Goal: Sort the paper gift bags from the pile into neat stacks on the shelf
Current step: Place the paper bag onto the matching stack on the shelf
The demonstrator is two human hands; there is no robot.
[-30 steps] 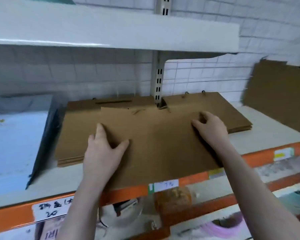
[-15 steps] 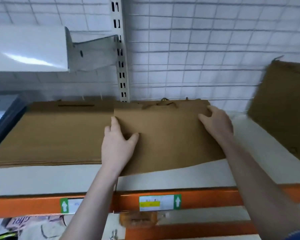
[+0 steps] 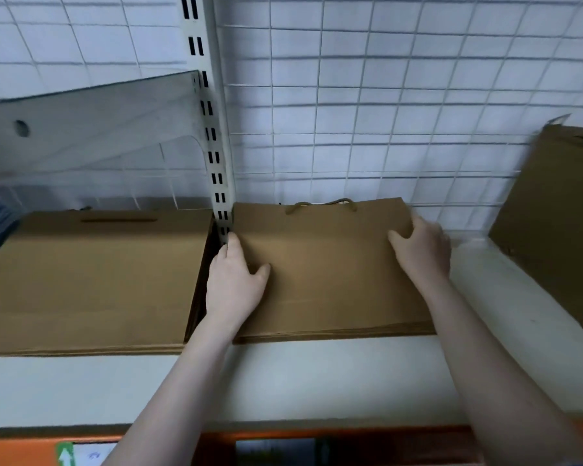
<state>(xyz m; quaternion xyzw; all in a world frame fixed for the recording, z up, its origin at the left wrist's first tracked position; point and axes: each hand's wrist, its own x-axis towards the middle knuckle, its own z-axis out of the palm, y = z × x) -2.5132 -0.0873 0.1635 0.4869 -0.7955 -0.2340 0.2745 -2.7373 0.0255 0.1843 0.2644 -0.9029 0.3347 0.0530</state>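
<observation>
Your left hand (image 3: 234, 290) lies flat on the top brown paper gift bag (image 3: 323, 270), which sits on the right-hand stack on the white shelf (image 3: 317, 381). Your blurred right hand (image 3: 419, 252) seems to curl over its far corner. Press evenly and square the edges.

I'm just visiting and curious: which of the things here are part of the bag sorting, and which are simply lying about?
Part of the job:
- right stack of brown bags, under both hands
- left stack of brown bags
- left hand
- right hand
- shelf

Just there:
- leaning brown bags at right
- wire grid
- slotted upright post
</observation>
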